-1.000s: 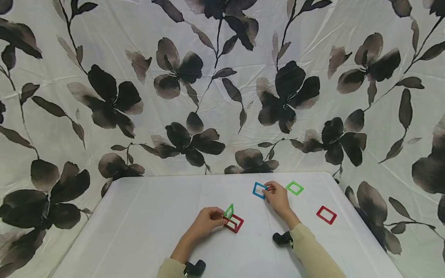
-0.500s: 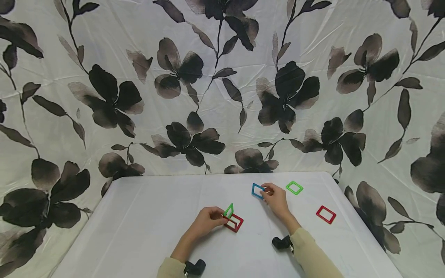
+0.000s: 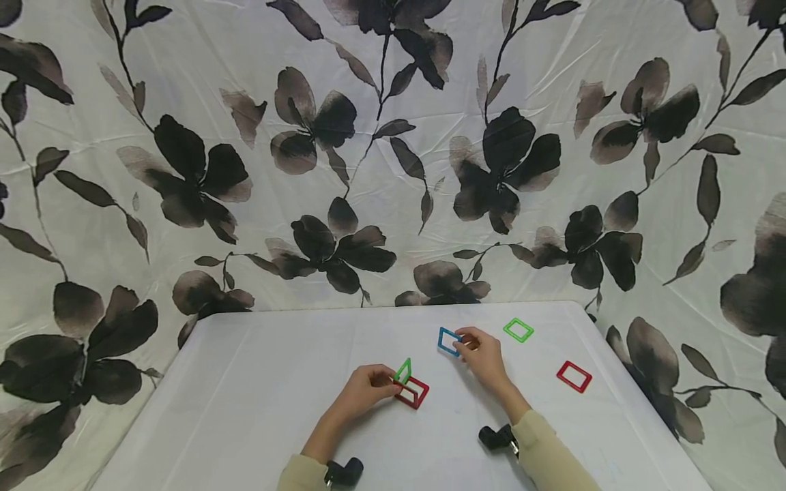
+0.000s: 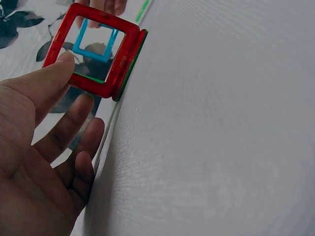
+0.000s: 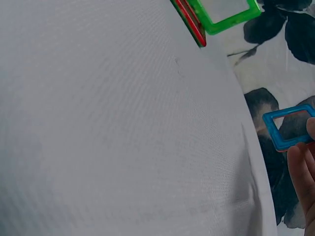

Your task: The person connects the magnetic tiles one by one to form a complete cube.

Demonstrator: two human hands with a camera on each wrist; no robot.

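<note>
My left hand pinches an upright red square magnetic tile by its edge, between thumb and fingers. It stands along one side of a flat-lying red tile. An upright green tile rises from another side of that flat tile; the right wrist view shows it close beside the red edge. Beyond them my right hand pinches a blue square tile, held tilted above the table and apart from the red and green tiles. All the tiles are open frames.
A green tile lies flat near the far right of the white table. Nearer the right edge lies a red tile. A flower-printed cloth hangs behind. Black wrist cameras sit on both wrists.
My right hand has moved the blue tile slightly left and nearer, toward the upright tiles. The left hand and its tiles stay nearly still.
</note>
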